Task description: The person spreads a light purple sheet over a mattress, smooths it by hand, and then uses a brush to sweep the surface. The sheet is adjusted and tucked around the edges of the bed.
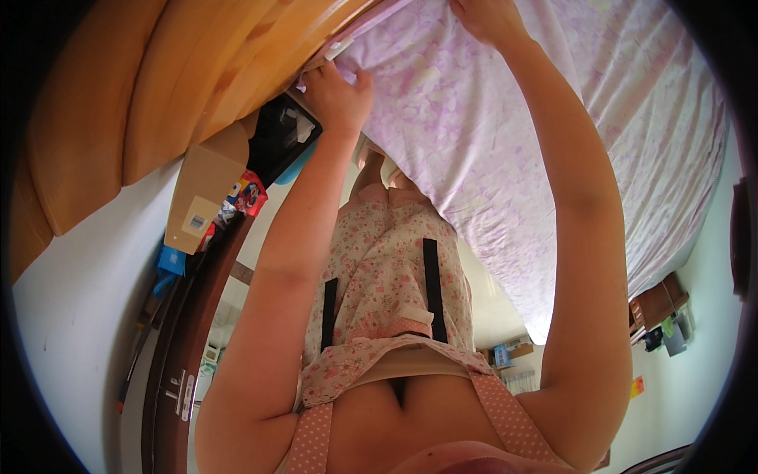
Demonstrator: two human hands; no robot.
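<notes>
A pale purple floral bed sheet (pixel 474 130) spreads across the upper middle and right, with long creases on its right side. My left hand (pixel 340 98) is at the sheet's left edge, beside the wooden furniture. Its fingers are curled on a bit of pinkish cloth, and the thumb stands apart. Just beyond those fingers lies a small white strip (pixel 339 48). At the top rim my right hand (pixel 488 21) reaches over the sheet. Its fingertips are cut off by the picture's edge, so its grip is hidden.
Orange-brown wooden furniture (pixel 195 77) fills the upper left. Below it are a black open container (pixel 281 133), a cardboard box (pixel 204 195) and a red packet (pixel 251 192). A dark door (pixel 177 332) with a metal handle stands at lower left. A brown cabinet (pixel 657 302) is far right.
</notes>
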